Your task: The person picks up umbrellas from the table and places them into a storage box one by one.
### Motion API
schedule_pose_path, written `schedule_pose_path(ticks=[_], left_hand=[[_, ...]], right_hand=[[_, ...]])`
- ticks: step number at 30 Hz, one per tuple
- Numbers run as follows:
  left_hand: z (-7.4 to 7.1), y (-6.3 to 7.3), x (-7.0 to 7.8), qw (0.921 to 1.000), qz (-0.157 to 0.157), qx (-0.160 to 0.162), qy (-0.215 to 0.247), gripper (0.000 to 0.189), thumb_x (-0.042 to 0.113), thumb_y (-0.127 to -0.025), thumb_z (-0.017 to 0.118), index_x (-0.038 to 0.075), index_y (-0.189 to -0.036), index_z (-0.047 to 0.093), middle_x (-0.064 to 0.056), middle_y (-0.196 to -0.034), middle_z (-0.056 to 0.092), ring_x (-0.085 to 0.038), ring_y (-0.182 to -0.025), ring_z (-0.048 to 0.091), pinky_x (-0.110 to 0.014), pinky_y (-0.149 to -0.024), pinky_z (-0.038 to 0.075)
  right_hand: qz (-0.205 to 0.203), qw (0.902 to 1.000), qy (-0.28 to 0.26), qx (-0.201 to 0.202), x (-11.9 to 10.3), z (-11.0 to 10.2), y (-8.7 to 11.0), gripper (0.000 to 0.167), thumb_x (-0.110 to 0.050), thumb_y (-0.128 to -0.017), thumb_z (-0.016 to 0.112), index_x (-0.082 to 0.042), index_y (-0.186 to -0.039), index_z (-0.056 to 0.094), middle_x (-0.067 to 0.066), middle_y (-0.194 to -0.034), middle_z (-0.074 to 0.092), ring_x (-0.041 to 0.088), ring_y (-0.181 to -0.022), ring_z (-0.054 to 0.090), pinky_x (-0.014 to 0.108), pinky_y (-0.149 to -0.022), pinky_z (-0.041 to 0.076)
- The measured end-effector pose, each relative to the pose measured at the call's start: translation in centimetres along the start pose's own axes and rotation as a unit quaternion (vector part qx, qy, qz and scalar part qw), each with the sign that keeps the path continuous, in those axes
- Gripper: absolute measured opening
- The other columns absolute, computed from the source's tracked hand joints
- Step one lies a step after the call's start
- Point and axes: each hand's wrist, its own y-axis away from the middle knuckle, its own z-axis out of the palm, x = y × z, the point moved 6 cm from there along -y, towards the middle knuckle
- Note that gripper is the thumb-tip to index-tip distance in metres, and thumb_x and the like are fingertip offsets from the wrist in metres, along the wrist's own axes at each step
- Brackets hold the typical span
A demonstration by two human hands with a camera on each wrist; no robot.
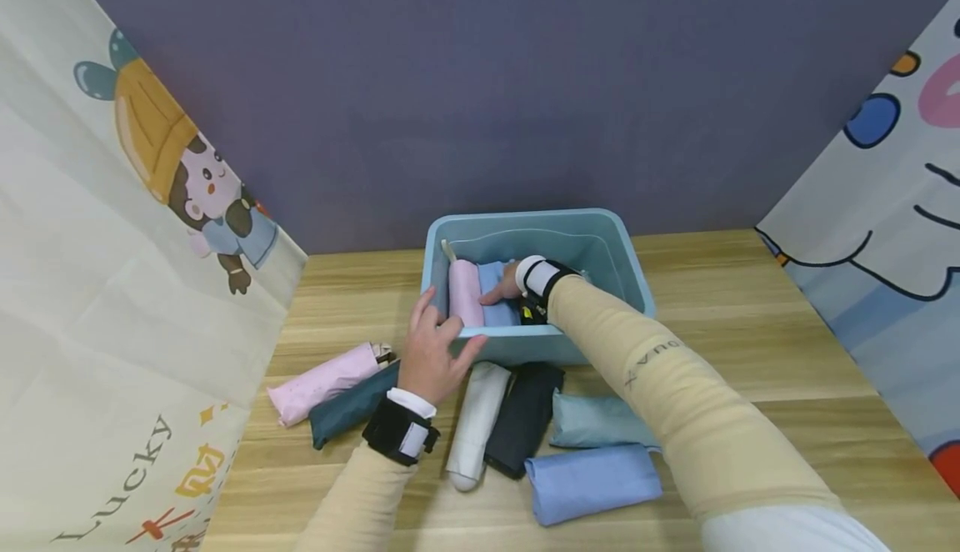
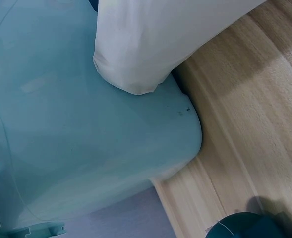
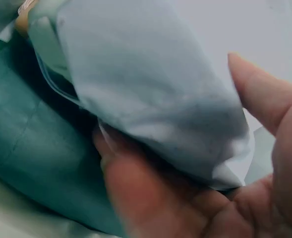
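A light-blue plastic bin (image 1: pixel 517 347) holds a rolled pink folding umbrella (image 1: pixel 465 295), a blue folding umbrella (image 1: pixel 493 313) and a black item with yellow marks (image 1: pixel 533 312). My right hand (image 1: pixel 510 283) reaches inside and grips the blue umbrella. In the right wrist view the thumb lies along one side of its pale-looking fabric (image 3: pixel 155 89) and blurred fingers curl beneath. My left hand (image 1: pixel 432 356) is at the bin's front left corner, fingers spread. Its thumb is by the front rim; contact is unclear. The right forearm hides part of the bin's contents.
In front of the bin lie another pink umbrella (image 1: pixel 324 383), a dark teal one (image 1: pixel 354 404), a whitish one (image 1: pixel 478 427), a black one (image 1: pixel 525 419), a grey-green one (image 1: pixel 600 420) and a blue one (image 1: pixel 594 484). A dark panel (image 1: pixel 495 85) stands behind the bin.
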Motion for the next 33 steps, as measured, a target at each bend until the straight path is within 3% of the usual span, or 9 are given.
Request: schedule_pose_path(ticks=[3, 5, 10, 15, 24, 28, 33], left_hand=[[0.0, 0.0, -0.1, 1.0000, 0.000, -0.001, 0.001, 0.049, 0.051, -0.091, 0.058, 0.011, -0.066, 0.045, -0.006, -0.068, 0.037, -0.037, -0.102, 0.055, -0.046, -0.114, 0.022], [0.0, 0.1, -0.1, 1.0000, 0.000, -0.001, 0.000, 0.048, 0.050, -0.091, 0.059, 0.011, -0.066, 0.045, -0.006, -0.068, 0.037, -0.038, -0.104, 0.055, -0.046, -0.114, 0.022], [-0.1, 0.1, 0.0, 1.0000, 0.002, 0.002, -0.001, 0.048, 0.049, -0.090, 0.060, 0.010, -0.066, 0.046, -0.007, -0.068, 0.037, -0.038, -0.105, 0.054, -0.047, -0.114, 0.023], [-0.2, 0.1, 0.1, 1.0000, 0.005, 0.004, -0.002, 0.048, 0.049, -0.091, 0.059, 0.011, -0.066, 0.046, -0.007, -0.068, 0.037, -0.037, -0.101, 0.055, -0.047, -0.113, 0.024], [-0.1, 0.3, 0.0, 1.0000, -0.005, 0.002, -0.007, 0.052, 0.052, -0.091, 0.057, 0.007, -0.067, 0.051, -0.008, -0.070, 0.039, -0.040, -0.121, 0.047, -0.046, -0.113, 0.024], [-0.1, 0.3, 0.0, 1.0000, -0.002, 0.004, -0.005, 0.054, 0.053, -0.092, 0.055, 0.007, -0.066, 0.050, -0.008, -0.070, 0.039, -0.041, -0.119, 0.049, -0.046, -0.113, 0.024], [-0.1, 0.2, 0.1, 0.9999, 0.003, 0.010, -0.003, 0.054, 0.053, -0.092, 0.055, 0.006, -0.066, 0.048, -0.007, -0.069, 0.038, -0.040, -0.117, 0.050, -0.046, -0.113, 0.025]], right_hand=[[0.006, 0.9999, 0.009, 0.005, -0.1, 0.0, 0.5, 0.105, -0.064, -0.077, 0.068, -0.007, -0.152, 0.022, 0.009, -0.156, 0.025, 0.021, -0.136, 0.032, 0.036, -0.112, 0.027], [0.007, 1.0000, 0.002, 0.004, -0.1, 0.1, 0.5, 0.102, -0.064, -0.076, 0.069, -0.006, -0.150, 0.027, 0.011, -0.150, 0.035, 0.022, -0.128, 0.040, 0.035, -0.108, 0.034], [0.004, 0.9994, -0.032, -0.012, 0.2, 0.5, -0.2, 0.088, -0.061, -0.073, 0.074, -0.003, -0.133, 0.044, 0.010, -0.119, 0.054, 0.021, -0.100, 0.058, 0.032, -0.085, 0.050], [0.003, 0.9992, -0.035, -0.021, 0.2, 0.4, 0.2, 0.077, -0.061, -0.072, 0.075, -0.003, -0.118, 0.052, 0.009, -0.109, 0.056, 0.020, -0.092, 0.060, 0.029, -0.077, 0.051], [-0.025, 0.9979, -0.027, -0.053, -0.4, 0.9, 2.6, 0.056, -0.059, -0.080, 0.068, -0.006, -0.097, 0.057, 0.004, -0.095, 0.056, 0.015, -0.080, 0.060, 0.024, -0.074, 0.048], [-0.045, 0.9968, -0.031, -0.059, -0.7, 1.1, 2.9, 0.054, -0.060, -0.083, 0.064, -0.007, -0.094, 0.057, 0.003, -0.087, 0.061, 0.013, -0.075, 0.060, 0.022, -0.073, 0.046], [-0.030, 0.9986, -0.012, -0.043, -0.7, 0.9, 2.5, 0.056, -0.063, -0.080, 0.065, -0.009, -0.090, 0.057, 0.001, -0.080, 0.062, 0.013, -0.072, 0.061, 0.023, -0.070, 0.044]])
